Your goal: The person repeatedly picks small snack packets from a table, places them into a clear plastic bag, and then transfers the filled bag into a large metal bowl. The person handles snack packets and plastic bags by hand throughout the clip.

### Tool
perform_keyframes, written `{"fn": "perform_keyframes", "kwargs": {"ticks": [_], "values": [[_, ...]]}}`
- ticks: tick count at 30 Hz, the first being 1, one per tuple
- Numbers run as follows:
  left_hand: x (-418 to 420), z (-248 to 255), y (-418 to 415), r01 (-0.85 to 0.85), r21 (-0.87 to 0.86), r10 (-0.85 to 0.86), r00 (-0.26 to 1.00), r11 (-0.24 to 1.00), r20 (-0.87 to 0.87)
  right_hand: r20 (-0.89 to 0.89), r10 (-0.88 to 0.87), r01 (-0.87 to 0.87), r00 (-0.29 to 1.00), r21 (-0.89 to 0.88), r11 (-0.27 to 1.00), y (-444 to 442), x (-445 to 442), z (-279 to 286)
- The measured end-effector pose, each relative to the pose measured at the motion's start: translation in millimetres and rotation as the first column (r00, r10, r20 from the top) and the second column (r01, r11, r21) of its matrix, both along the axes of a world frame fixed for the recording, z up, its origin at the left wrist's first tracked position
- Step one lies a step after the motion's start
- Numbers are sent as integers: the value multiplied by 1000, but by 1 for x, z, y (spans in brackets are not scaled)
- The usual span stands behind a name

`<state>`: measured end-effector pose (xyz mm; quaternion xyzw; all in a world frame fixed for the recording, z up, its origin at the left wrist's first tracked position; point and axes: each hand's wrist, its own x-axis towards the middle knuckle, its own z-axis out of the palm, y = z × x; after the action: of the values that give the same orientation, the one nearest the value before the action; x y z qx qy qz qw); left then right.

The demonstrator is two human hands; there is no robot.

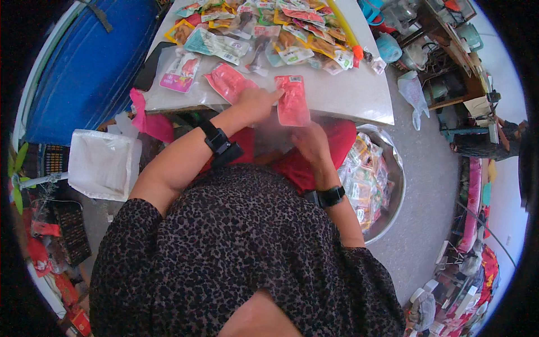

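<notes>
My left hand (257, 103) is at the near edge of the white table (345, 97), its fingertips on the left edge of a red and clear plastic food packet (293, 101). That packet stands out over the table's edge. Just below its lower end is my right hand (310, 141), slightly blurred; whether it touches the packet cannot be told. Another red packet (229, 82) lies partly behind my left hand. To its left is a white and pink packet (180, 71). A pile of sealed food packets (290, 31) covers the far part of the table.
A large metal basin (400, 181) full of packets stands at the lower right. At the left are a white foam box (101, 164) and a blue tarp-like surface (88, 71). A dark flat object (152, 67) lies at the table's left edge. Another person (484, 141) is far right.
</notes>
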<state>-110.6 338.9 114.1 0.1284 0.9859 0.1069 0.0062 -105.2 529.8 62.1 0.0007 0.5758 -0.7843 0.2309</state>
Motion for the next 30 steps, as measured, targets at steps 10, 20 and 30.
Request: {"fn": "perform_keyframes", "kwargs": {"ticks": [10,20,30], "values": [[-1,-31,-20,-245,545,282,959,802,16,-99,-311,312,945,-4,950,-9,-16,34],[7,-18,-21,-242,567,323,945,787,-45,-12,-125,119,992,-224,967,-2,5,77],[4,-29,-19,-307,683,424,906,662,-3,-89,-56,61,994,52,997,-1,7,58]]}}
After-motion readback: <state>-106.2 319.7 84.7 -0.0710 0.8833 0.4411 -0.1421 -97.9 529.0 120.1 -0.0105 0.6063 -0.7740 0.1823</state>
